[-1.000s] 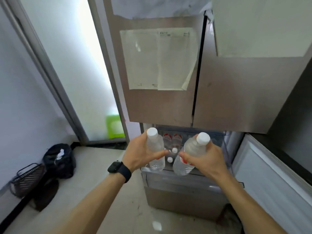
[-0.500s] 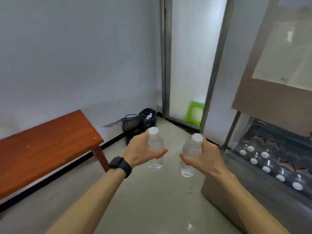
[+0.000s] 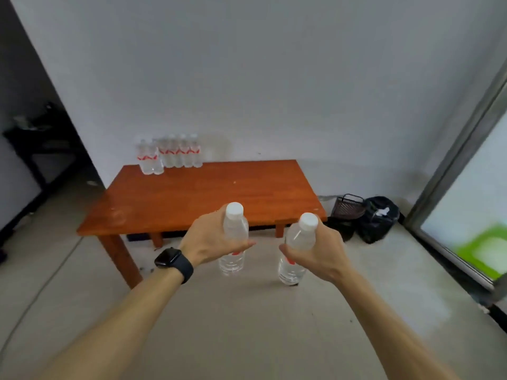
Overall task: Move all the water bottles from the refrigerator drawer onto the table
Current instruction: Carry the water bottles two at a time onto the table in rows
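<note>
You've swung from the fridge to face the table (image 3: 192, 198): left hand (image 3: 208, 239) wraps one bottle (image 3: 235, 229), right hand (image 3: 315, 250) another bottle (image 3: 300, 238), both short of its near edge. Set them by the far-left row (image 3: 170, 154).

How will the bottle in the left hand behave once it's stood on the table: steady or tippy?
The bottle in the left hand seems filled with clear water, so it is probably fairly heavy for its size. It is tall and narrow, so a nudge might tip it. Similar bottles stand upright on the table, so it should settle fine.
</note>
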The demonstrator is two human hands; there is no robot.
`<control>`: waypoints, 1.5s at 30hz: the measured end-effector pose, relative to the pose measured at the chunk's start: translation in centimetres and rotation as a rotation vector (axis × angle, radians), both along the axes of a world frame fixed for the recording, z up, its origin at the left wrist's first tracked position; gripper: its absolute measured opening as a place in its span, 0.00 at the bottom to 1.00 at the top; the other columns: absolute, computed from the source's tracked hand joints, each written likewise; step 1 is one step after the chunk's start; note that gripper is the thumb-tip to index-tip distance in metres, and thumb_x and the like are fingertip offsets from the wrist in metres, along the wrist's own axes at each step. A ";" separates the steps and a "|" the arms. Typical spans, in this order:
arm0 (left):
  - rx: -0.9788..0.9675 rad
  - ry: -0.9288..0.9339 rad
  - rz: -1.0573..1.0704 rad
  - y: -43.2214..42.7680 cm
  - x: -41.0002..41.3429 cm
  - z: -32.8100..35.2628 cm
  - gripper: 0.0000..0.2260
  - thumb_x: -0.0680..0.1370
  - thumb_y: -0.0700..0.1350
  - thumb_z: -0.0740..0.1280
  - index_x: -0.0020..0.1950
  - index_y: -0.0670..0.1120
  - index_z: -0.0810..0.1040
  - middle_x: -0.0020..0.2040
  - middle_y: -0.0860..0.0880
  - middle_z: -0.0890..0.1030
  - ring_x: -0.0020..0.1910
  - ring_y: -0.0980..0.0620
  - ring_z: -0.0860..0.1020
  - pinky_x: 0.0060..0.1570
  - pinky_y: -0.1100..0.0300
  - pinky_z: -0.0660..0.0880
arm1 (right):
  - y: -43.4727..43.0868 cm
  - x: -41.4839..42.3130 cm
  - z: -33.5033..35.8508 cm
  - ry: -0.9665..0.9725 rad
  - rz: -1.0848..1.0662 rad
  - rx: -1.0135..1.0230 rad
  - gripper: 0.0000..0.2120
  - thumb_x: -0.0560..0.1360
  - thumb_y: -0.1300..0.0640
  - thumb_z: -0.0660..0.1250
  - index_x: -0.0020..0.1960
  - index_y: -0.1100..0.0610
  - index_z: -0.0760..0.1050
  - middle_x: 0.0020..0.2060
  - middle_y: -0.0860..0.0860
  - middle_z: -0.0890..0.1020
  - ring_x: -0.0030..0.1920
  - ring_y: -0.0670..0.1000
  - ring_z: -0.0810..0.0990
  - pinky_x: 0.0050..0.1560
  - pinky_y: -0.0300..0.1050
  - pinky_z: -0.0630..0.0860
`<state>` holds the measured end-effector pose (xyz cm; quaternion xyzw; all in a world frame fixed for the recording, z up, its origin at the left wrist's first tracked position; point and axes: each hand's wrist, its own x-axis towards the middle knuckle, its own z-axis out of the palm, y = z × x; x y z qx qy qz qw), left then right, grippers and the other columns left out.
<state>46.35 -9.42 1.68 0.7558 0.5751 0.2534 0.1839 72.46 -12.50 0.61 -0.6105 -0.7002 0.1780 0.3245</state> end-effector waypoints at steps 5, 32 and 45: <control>-0.029 0.061 0.141 1.7 -12.2 -0.7 0.26 0.66 0.69 0.73 0.53 0.57 0.70 0.43 0.57 0.79 0.43 0.56 0.78 0.45 0.56 0.79 | 4.5 -11.6 -0.6 -0.004 0.104 -0.041 0.25 0.65 0.38 0.77 0.53 0.47 0.70 0.42 0.41 0.78 0.43 0.43 0.79 0.41 0.36 0.74; -0.264 0.147 0.276 37.5 -34.0 -10.2 0.45 0.58 0.85 0.57 0.63 0.56 0.71 0.54 0.54 0.80 0.52 0.53 0.80 0.50 0.51 0.82 | 44.1 -34.8 -9.8 -0.047 0.280 -0.339 0.26 0.64 0.36 0.74 0.55 0.46 0.69 0.45 0.42 0.80 0.45 0.46 0.81 0.45 0.48 0.82; -0.469 -0.013 0.267 56.1 -42.0 -19.1 0.41 0.61 0.80 0.63 0.62 0.54 0.70 0.56 0.54 0.78 0.52 0.53 0.80 0.50 0.50 0.83 | 61.1 -45.4 -15.7 -0.073 0.202 -0.534 0.35 0.68 0.43 0.78 0.66 0.50 0.63 0.52 0.45 0.78 0.51 0.50 0.82 0.49 0.49 0.84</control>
